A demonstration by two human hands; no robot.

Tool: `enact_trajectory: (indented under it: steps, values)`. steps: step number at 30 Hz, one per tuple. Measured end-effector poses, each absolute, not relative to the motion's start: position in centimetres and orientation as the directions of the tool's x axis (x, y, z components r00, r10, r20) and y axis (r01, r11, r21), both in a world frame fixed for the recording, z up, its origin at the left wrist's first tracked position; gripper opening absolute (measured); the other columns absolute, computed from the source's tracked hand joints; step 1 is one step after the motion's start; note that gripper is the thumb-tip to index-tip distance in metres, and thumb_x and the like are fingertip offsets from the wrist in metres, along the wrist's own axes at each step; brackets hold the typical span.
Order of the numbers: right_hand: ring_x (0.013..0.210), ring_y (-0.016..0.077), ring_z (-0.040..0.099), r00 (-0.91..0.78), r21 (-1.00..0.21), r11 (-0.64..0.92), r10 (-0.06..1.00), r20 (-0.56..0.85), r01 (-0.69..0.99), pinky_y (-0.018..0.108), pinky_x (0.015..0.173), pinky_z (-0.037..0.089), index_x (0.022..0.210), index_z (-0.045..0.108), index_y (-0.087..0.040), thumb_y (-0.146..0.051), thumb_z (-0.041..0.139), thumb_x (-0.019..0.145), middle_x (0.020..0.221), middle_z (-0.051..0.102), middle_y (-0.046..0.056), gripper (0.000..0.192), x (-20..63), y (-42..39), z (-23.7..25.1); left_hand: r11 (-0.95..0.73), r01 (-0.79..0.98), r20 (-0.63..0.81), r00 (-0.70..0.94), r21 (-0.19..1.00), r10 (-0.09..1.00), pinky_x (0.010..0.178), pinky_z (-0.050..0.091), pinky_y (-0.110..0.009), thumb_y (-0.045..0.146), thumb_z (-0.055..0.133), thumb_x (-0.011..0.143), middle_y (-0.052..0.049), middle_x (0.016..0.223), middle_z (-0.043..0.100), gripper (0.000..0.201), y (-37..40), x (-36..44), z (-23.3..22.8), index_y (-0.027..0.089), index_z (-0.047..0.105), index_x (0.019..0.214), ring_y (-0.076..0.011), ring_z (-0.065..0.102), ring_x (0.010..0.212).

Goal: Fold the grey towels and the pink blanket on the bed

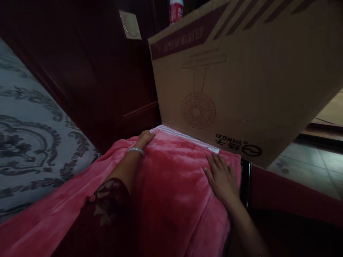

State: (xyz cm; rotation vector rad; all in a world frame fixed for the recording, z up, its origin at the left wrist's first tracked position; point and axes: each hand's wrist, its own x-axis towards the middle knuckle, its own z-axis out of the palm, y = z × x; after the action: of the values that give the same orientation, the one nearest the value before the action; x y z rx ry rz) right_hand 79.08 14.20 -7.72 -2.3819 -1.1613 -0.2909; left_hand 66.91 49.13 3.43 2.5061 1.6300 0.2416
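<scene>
Head view, single frame, dim light.

Item: red fleece blanket (171, 185), plush, spread over a raised surface at centre and trailing down to the lower left. A pale striped edge (184, 135) shows along its far side, just under the box.

Item: left hand (146, 137), palm down on the blanket's far left corner, fingers together and curled over the edge, clamped on nothing. A silver bangle (135, 150) sits at the wrist; a dark lace sleeve (107, 203) covers the forearm.

Item: right hand (221, 175), flat on the blanket near its right edge, fingers slightly apart and pointing toward the box, pressing rather than gripping.

Item: cardboard box (241, 82), large, tilted, printed upside down with a fan drawing and a logo; its lower edge is just beyond both hands, touching or nearly touching the blanket.

Item: grey patterned bedding (29, 135), left.

Item: dark wooden panelling (102, 71), behind, bearing a pale wall plate (130, 25).

Item: tiled floor (308, 164), right.
</scene>
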Motion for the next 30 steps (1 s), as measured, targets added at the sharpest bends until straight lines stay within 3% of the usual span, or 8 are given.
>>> enact_trajectory:
  steps: [7,13,16,19,21,24,27,30]
  values:
    - [0.152,0.0296,0.024,0.633,-0.326,-0.543,0.686,0.359,0.774,0.057,0.117,0.029,0.153,0.046,-0.021,-0.050,0.024,0.104,0.163,0.034,0.009,0.061,79.1,13.9,-7.5,-0.463,0.865,0.216,0.423,0.194,0.880,0.091,0.047,-0.034,0.036,0.039,0.103,-0.015,0.125,0.070,0.036,49.3,68.9,2.0,0.023,0.064,0.125,-0.0281,0.065,0.117]
    - [0.153,0.0302,0.023,0.642,-0.329,-0.552,0.681,0.353,0.766,0.057,0.118,0.027,0.153,0.045,-0.022,-0.052,0.027,0.103,0.164,0.032,0.010,0.061,79.2,14.1,-7.8,-0.466,0.864,0.143,0.446,0.191,0.884,0.088,0.048,-0.033,0.038,0.044,0.102,-0.018,0.122,0.071,0.036,50.1,68.6,0.6,0.017,0.067,0.120,-0.0287,0.066,0.112]
    - [0.152,0.0311,0.023,0.645,-0.338,-0.551,0.685,0.340,0.763,0.058,0.119,0.025,0.154,0.045,-0.020,-0.052,0.028,0.103,0.164,0.033,0.011,0.062,79.1,14.0,-7.5,-0.484,0.856,0.108,0.472,0.183,0.875,0.093,0.048,-0.034,0.038,0.051,0.099,-0.020,0.129,0.066,0.044,50.0,68.5,1.8,0.012,0.060,0.132,-0.0293,0.064,0.117]
    - [0.152,0.0322,0.023,0.649,-0.351,-0.550,0.689,0.322,0.758,0.059,0.119,0.022,0.154,0.044,-0.019,-0.051,0.028,0.103,0.164,0.032,0.012,0.062,79.1,13.9,-7.1,-0.520,0.840,0.128,0.505,0.158,0.854,0.108,0.041,-0.042,0.040,0.052,0.098,-0.022,0.147,0.052,0.055,48.1,67.5,2.9,0.012,0.049,0.145,-0.0342,0.050,0.134]
    - [0.152,0.0323,0.022,0.651,-0.358,-0.549,0.693,0.309,0.755,0.059,0.120,0.021,0.154,0.043,-0.019,-0.051,0.028,0.104,0.163,0.032,0.013,0.062,79.1,13.7,-6.7,-0.628,0.769,0.142,0.613,0.119,0.777,0.114,0.035,-0.047,0.039,0.050,0.098,-0.021,0.152,0.046,0.056,45.3,66.0,3.2,0.013,0.046,0.148,-0.0352,0.042,0.141]
    - [0.152,0.0319,0.021,0.649,-0.358,-0.548,0.702,0.295,0.756,0.059,0.119,0.021,0.155,0.042,-0.019,-0.051,0.027,0.104,0.163,0.032,0.013,0.062,79.0,13.6,-6.4,-0.845,0.529,0.115,0.837,0.079,0.535,0.119,0.030,-0.047,0.033,0.047,0.098,-0.019,0.154,0.044,0.054,39.1,61.5,2.9,0.011,0.046,0.148,-0.0320,0.039,0.144]
    - [0.152,0.0316,0.020,0.648,-0.342,-0.557,0.710,0.276,0.756,0.058,0.120,0.022,0.155,0.041,-0.018,-0.052,0.027,0.104,0.164,0.032,0.013,0.063,79.1,13.5,-6.3,-0.937,0.328,0.040,0.942,0.121,0.335,0.123,0.028,-0.046,0.032,0.049,0.097,-0.013,0.153,0.048,0.053,31.2,54.6,2.4,0.016,0.050,0.147,-0.0290,0.041,0.144]
    - [0.152,0.0326,0.021,0.649,-0.350,-0.557,0.716,0.257,0.753,0.059,0.119,0.022,0.154,0.043,-0.015,-0.051,0.028,0.104,0.163,0.033,0.015,0.063,79.6,13.2,-6.3,-0.920,0.354,-0.040,0.935,0.166,0.352,0.124,0.028,-0.050,0.035,0.049,0.099,-0.009,0.159,0.043,0.055,23.1,46.8,1.7,0.026,0.046,0.152,-0.0287,0.036,0.149]
